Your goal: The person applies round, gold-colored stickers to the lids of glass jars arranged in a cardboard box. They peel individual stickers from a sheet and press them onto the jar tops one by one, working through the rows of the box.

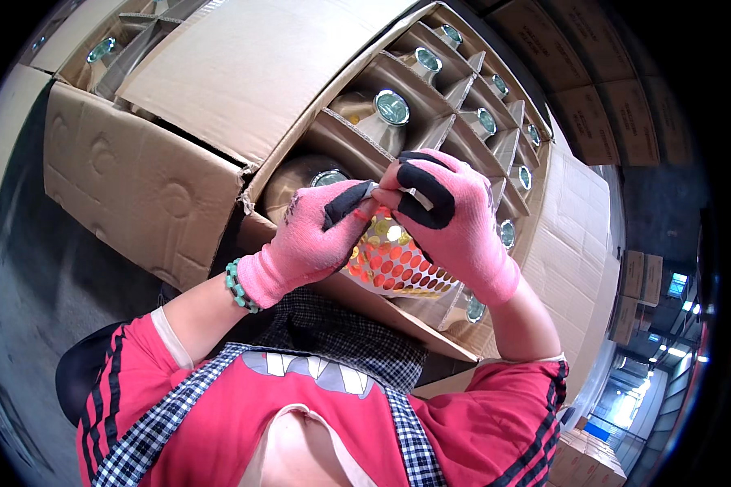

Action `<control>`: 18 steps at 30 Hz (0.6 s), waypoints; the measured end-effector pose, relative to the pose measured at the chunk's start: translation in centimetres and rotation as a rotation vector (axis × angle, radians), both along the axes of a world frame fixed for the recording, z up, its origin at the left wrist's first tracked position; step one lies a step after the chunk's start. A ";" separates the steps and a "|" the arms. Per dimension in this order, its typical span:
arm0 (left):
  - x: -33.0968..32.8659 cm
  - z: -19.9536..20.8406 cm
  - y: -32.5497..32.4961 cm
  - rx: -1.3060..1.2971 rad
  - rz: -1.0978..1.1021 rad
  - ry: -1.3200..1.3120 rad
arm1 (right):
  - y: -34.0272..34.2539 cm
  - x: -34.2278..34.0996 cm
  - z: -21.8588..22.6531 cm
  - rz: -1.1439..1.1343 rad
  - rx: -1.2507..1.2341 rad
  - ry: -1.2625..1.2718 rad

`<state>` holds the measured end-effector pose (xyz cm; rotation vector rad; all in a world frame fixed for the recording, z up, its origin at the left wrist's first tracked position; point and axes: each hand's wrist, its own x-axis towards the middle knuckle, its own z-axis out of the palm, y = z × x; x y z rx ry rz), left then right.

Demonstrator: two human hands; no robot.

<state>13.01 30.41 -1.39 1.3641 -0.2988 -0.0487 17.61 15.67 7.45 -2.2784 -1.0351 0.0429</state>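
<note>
My left hand point(313, 231) and my right hand point(455, 219), both in pink gloves with dark finger patches, meet over the near side of an open carton point(300, 138). Thumb and fingers of each are pinched, the tips touching. A tiny pale bit shows between them, too small to name. Just beneath the hands lies a sheet of round red and gold dot stickers point(394, 272), partly covered by them. Glass bottles point(391, 108) with round greenish tops stand in the carton's cardboard dividers point(430, 85). One wide bottle point(296, 183) is right beside my left hand.
A second open carton point(138, 178) adjoins at the left, with another bottle point(100, 53) in it. A raised flap point(211, 69) lies between the two. The right flap point(573, 235) hangs outward. Stacked cartons point(593, 89) stand at the far right. Grey floor point(24, 276) shows at left.
</note>
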 end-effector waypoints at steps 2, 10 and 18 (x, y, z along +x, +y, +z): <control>0.0 0.3 0.2 0.033 0.006 -0.029 | 0.1 -0.1 0.0 0.004 -0.037 -0.048; 0.1 0.7 0.3 0.124 0.022 -0.005 | -1.9 6.3 0.4 -0.110 0.301 0.079; 0.5 1.2 -0.2 0.117 -0.006 -0.058 | -9.1 31.2 -6.3 -0.651 -0.077 -0.156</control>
